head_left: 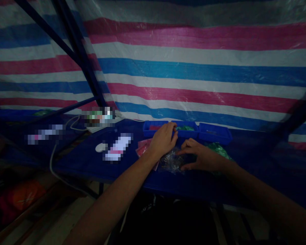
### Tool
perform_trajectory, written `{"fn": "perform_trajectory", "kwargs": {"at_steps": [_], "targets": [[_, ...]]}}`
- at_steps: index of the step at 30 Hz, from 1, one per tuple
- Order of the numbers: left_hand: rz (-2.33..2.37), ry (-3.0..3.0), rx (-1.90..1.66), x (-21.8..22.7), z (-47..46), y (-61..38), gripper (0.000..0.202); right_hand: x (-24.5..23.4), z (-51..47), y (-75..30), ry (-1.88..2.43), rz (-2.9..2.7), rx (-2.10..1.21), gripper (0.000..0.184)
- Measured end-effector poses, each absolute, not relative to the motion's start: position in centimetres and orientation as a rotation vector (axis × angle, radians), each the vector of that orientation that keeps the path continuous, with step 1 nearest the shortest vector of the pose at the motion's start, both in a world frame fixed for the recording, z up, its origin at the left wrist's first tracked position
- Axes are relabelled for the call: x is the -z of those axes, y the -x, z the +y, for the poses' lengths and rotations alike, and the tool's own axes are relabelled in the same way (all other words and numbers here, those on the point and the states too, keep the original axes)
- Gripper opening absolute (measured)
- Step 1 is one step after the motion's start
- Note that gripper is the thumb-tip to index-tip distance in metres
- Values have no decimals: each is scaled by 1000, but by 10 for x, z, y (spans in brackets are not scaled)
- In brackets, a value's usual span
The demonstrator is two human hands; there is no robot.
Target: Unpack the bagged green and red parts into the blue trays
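My left hand (164,137) reaches over the front edge of the blue trays with its fingers curled together. Whatever they hold, if anything, is hidden. My right hand (200,154) is beside a crumpled heap of clear plastic bags (172,161), thumb and bent fingers apart, fingertips at the heap's edge. Pink plastic packets (142,147) lie left of the heap, partly under my left wrist. The blue tray (146,131) behind my left hand has compartments with red and green contents. Green plastic packets (219,149) lie behind my right hand.
Another blue tray (215,133) stands at the right on the blue table (89,163). A round white object (101,147) and a blurred-out item are at the left. A white cable (51,160) hangs off the table's left part. A striped sheet (193,75) closes off the back, beside a metal frame (88,73).
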State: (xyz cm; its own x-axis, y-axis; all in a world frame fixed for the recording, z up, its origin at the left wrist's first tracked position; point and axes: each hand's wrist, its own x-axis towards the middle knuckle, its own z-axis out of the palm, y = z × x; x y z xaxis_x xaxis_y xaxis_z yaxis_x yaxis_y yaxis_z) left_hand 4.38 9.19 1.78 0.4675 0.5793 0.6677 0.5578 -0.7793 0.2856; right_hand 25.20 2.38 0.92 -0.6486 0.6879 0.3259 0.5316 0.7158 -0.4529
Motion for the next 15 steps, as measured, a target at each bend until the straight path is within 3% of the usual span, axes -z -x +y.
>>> {"fn": "perform_trajectory", "kwargs": {"at_steps": [7,11,15], "targets": [[1009,-2651,-1229,-15,92,-46,24,-10,30,-259,949,-2292,-705,20],[925,-2620,-1190,-16,88,-49,25,-7,40,-267,1067,-1941,-1004,28],[802,-2590,-1129,-19,81,-52,30,-2,50,-272,1091,-1542,-950,31]]}}
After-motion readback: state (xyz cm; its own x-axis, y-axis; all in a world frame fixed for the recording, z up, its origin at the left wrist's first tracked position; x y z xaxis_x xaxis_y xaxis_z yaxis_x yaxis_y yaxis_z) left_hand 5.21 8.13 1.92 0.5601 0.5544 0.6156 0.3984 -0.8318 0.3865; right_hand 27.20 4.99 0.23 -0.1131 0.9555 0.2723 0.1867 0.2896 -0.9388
